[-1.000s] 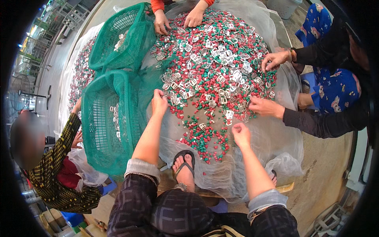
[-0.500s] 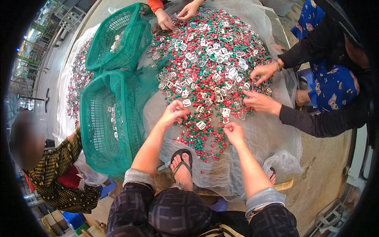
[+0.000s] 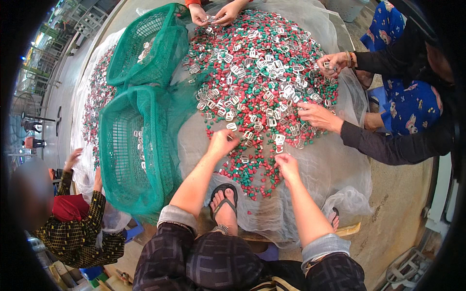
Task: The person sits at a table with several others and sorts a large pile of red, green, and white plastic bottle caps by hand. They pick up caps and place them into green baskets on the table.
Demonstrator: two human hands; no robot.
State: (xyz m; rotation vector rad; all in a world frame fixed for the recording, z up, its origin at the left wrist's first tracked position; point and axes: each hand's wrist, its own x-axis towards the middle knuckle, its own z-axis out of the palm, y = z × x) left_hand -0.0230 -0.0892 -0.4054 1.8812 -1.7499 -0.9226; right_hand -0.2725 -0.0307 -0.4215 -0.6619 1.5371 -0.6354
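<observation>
Small red and green cone-shaped pieces (image 3: pixel 252 183) are spread over a sheer white net with many silver slide buckles among them. My left hand (image 3: pixel 223 143) is closed, its fingers curled down at the near left edge of the pile. Just beyond its knuckles lies a slide buckle (image 3: pixel 231 127); whatever the fingers hold is hidden. My right hand (image 3: pixel 288 168) is pinched at the pile's near edge, its fingertips just below another slide buckle (image 3: pixel 279 139). Anything between those fingertips is too small to make out. Between my hands a further slide buckle (image 3: pixel 244 159) rests on the pieces.
Two green net-lined baskets (image 3: pixel 158 160) with some buckles inside stand at the left. At the right a co-worker's hands (image 3: pixel 320 117) work over the pile; another person's hands (image 3: pixel 213 15) are at the far edge. A person in a patterned top (image 3: pixel 80 228) sits at the left.
My left hand has shifted slightly right and nearer, its fingers more curled. My right hand stays nearly in place. The right co-worker's far hand has lifted away from the pile with something in it.
</observation>
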